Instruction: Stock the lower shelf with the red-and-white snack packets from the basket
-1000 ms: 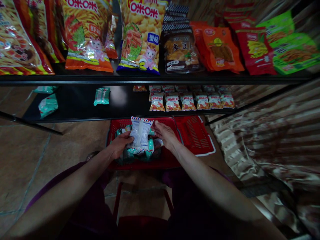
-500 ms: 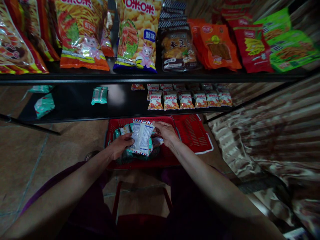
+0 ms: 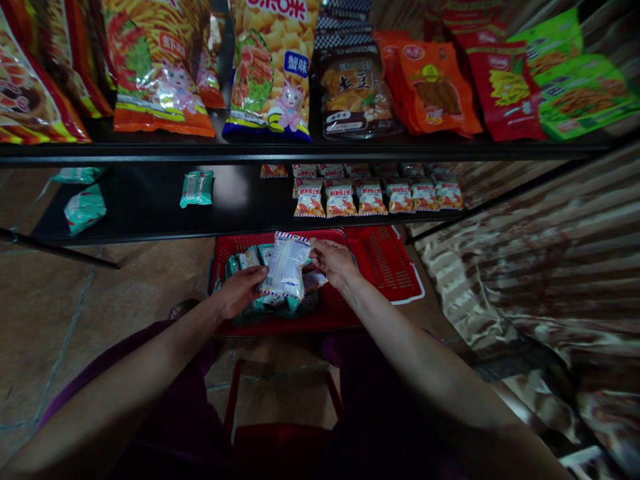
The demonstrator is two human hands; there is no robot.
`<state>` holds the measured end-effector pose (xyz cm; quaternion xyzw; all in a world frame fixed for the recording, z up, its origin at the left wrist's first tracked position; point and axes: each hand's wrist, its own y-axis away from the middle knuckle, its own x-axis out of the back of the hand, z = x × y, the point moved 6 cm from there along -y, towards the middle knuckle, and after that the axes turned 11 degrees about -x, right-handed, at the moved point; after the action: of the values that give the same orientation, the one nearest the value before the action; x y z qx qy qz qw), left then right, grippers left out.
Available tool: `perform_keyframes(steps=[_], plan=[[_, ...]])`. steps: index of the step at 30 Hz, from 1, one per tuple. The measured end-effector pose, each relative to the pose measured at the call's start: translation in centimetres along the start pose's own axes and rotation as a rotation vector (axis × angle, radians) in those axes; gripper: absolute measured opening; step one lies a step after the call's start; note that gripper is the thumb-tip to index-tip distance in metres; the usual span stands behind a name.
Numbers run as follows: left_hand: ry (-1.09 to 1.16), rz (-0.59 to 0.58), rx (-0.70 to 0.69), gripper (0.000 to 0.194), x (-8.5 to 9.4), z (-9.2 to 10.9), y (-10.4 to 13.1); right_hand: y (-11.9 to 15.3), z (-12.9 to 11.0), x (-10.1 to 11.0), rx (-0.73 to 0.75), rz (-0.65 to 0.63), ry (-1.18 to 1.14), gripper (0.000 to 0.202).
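Note:
A small white snack packet [image 3: 287, 267] with red-and-blue striped ends is held over a red basket [image 3: 340, 319], its printed back facing up. My left hand [image 3: 244, 288] pinches its lower left edge. At the packet's upper right corner, my right hand [image 3: 334, 260] grips it with bent fingers. Beneath it, green packets [image 3: 250, 308] and other packets lie in the basket. Above the basket, on the lower black shelf [image 3: 240, 217], small orange-and-white packets [image 3: 341, 200] stand in rows at the right. Green packets [image 3: 197, 189] lie farther left on that shelf.
Large snack bags [image 3: 273, 73] line the upper shelf [image 3: 280, 153]. A second red basket part [image 3: 385, 267] with a white handle lies to the right. Creased brown sheeting [image 3: 525, 247] covers the right side. Below the basket is a red stool [image 3: 280, 440] between my legs.
The white packet has tilted, its top leaning to the right, and both hands still hold it. My right hand has shifted slightly right. The view has shifted slightly.

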<state>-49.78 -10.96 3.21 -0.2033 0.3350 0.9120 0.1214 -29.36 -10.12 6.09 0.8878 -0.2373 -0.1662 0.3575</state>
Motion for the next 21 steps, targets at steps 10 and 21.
perform_keyframes(steps=[10,21], plan=[[0.031,-0.112,0.010,0.031,-0.9,0.1,0.3,-0.7,0.3,0.2,-0.051,-0.003,-0.064,0.020],[0.140,0.074,-0.158,0.027,-0.4,1.3,-0.6,1.2,2.6,-2.5,-0.147,-0.241,0.080,0.028]])
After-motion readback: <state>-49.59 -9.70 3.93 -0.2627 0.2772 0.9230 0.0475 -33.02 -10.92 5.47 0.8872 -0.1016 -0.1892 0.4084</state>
